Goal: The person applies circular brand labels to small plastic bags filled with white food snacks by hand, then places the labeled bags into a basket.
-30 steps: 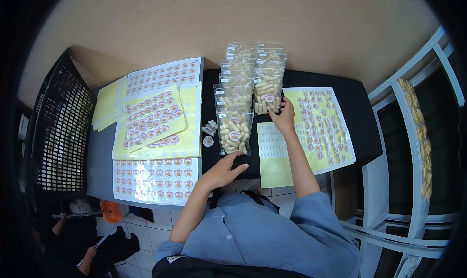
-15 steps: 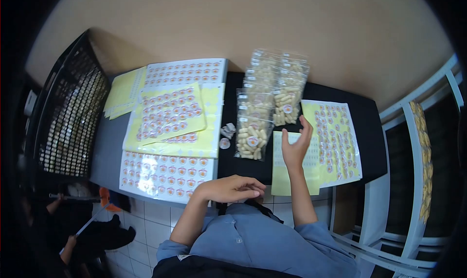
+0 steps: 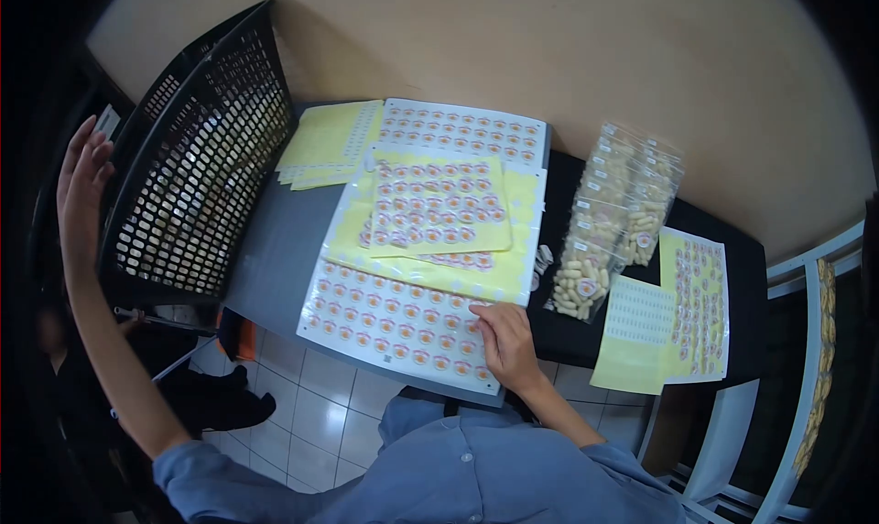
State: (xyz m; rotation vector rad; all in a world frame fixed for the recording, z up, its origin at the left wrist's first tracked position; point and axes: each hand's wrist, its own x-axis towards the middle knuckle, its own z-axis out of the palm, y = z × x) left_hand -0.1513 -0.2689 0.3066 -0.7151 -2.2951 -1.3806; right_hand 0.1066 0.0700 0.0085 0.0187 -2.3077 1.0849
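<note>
My left hand (image 3: pixel 82 180) is raised at the far left beside the black perforated basket (image 3: pixel 197 176), its fingers loosely stretched out and holding nothing. Pale contents show through the holes in the basket. My right hand (image 3: pixel 508 345) rests over the right edge of a white sheet of round stickers (image 3: pixel 394 327), fingers bent and apart, with nothing seen in them. Above that sheet lie yellow-backed sticker sheets (image 3: pixel 439 203), partly overlapping. Clear bags of pale finger-shaped pieces (image 3: pixel 586 272) lie in overlapping rows further right, several bearing round stickers.
More sticker sheets (image 3: pixel 700 313) and a yellow label sheet (image 3: pixel 632 332) lie at the right end of the black-topped table. Small crumpled bits (image 3: pixel 542 260) sit beside the bags. A white rack (image 3: pixel 787 359) stands at right. Another person in dark clothing (image 3: pixel 224 405) is at lower left.
My view has turned left. My left hand has swung from the table front up to the basket's side. My right hand has moved left from beside the bags to the sticker sheet.
</note>
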